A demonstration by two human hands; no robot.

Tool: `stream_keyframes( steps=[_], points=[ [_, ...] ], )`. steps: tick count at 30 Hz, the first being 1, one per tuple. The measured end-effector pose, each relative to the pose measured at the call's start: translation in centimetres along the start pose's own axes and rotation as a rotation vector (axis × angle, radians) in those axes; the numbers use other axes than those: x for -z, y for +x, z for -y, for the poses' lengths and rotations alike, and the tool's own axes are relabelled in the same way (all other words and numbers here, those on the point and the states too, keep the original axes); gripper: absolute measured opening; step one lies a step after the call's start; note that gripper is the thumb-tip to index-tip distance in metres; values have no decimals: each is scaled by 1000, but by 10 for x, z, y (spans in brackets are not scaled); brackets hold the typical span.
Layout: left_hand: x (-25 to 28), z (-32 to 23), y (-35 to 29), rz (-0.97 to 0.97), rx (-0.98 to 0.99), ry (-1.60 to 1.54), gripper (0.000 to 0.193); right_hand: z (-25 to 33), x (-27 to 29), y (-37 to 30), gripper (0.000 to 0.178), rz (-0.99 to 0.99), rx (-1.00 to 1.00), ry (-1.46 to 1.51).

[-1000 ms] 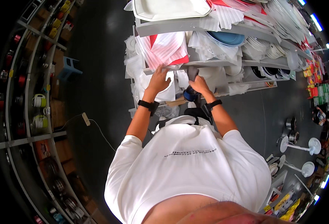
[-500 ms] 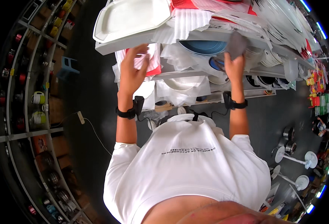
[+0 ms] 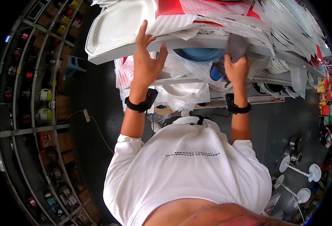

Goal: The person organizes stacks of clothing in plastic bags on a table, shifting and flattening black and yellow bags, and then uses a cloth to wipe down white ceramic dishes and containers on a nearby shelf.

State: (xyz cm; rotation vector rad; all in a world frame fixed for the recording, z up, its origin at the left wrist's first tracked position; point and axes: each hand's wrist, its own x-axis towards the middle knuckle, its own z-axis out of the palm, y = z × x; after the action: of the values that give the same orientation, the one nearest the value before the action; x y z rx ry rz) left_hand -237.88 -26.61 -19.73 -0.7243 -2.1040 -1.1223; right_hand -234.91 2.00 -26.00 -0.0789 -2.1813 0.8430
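My right hand (image 3: pixel 236 71) grips a grey cloth (image 3: pixel 236 45) against the front edge of the upper shelf (image 3: pixel 117 52); part of the cloth is bunched inside the fingers. My left hand (image 3: pixel 147 64) is raised in front of the same edge, fingers apart, holding nothing. Beyond its fingertips lies a rectangular white tray (image 3: pixel 117 28) at the shelf's left end. On the level below, a round blue plate (image 3: pixel 198 55) sits between my two hands. A small blue and dark thing (image 3: pixel 216 73) shows beside my right hand; its kind is unclear.
Red trays (image 3: pixel 169 6) and white foam sheets (image 3: pixel 175 24) cover the upper shelf's middle, with stacked plates (image 3: pixel 286 22) at its right. A blue stool (image 3: pixel 75 67) stands on the floor at left. Tall racks (image 3: pixel 26 133) of goods line the left side; a white cable (image 3: pixel 102 133) crosses the floor.
My left hand has moved right and its fingers have stretched out farther. My right hand still holds the cloth at the shelf edge, a little lower. The whole view has shifted slightly.
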Motion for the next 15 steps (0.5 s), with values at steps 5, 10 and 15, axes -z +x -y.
stream_keyframes(
  steps=[5,10,15],
  points=[
    [-3,-4,12,107,164,10,99,-6,1,2,26,-103,-26,28],
    [-20,3,11,128,60,119,114,56,-27,-10,25,164,-52,152],
    [-27,2,13,173,89,206,123,94,-61,-17,28,309,79,201]
  ],
)
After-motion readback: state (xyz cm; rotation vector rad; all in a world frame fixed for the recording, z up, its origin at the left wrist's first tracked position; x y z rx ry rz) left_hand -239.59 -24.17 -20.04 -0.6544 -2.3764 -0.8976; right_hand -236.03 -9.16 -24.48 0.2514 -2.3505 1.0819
